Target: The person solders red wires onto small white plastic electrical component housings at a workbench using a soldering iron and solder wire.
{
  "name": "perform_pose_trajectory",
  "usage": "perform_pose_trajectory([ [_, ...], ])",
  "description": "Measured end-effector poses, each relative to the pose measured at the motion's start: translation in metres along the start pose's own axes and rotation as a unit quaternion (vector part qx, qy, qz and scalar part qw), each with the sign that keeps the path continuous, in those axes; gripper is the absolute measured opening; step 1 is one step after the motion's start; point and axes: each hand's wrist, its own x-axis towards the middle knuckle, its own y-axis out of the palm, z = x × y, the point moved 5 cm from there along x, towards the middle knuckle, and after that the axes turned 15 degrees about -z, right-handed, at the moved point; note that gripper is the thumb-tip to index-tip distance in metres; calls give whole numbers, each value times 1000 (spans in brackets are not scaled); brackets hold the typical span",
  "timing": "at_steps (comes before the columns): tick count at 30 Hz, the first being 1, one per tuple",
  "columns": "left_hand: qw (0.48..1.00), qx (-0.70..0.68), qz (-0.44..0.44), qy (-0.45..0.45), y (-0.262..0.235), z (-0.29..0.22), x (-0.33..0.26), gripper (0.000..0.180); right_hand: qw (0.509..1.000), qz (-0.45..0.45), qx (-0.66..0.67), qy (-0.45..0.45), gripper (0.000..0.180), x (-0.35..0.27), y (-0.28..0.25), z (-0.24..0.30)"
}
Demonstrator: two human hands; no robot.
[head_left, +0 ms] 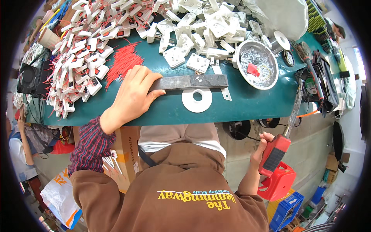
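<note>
My left hand (131, 94) is closed around the left end of a flat dark metal bar (176, 82), which lies across the green tabletop. Just below the bar, partly covered by it, is a white plastic ring (188, 102). A thin metal strip with holes (227, 94) passes under the bar's right end. Off the table's front edge, my right hand (259, 151) grips a soldering iron (275, 154) with a red and black handle, its metal shaft pointing up toward the table. Some of the right fingers are hidden behind the handle.
White plastic housings (208, 34) pile up at the back. Wired white parts (83, 62) heap at left, beside loose red wires (125, 60). A metal bowl (275, 79) holds scraps and a red piece. Another long-handled tool (315, 77) lies right; a red stool (284, 181) stands below.
</note>
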Motion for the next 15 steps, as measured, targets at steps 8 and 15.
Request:
perform_pose_trajectory([
  [8,999,12,-51,5,-5,-32,15,48,998,54,30,-17,24,-4,17,16],
  [15,994,-85,-63,25,27,-62,26,46,988,88,123,23,47,-4,37,33],
])
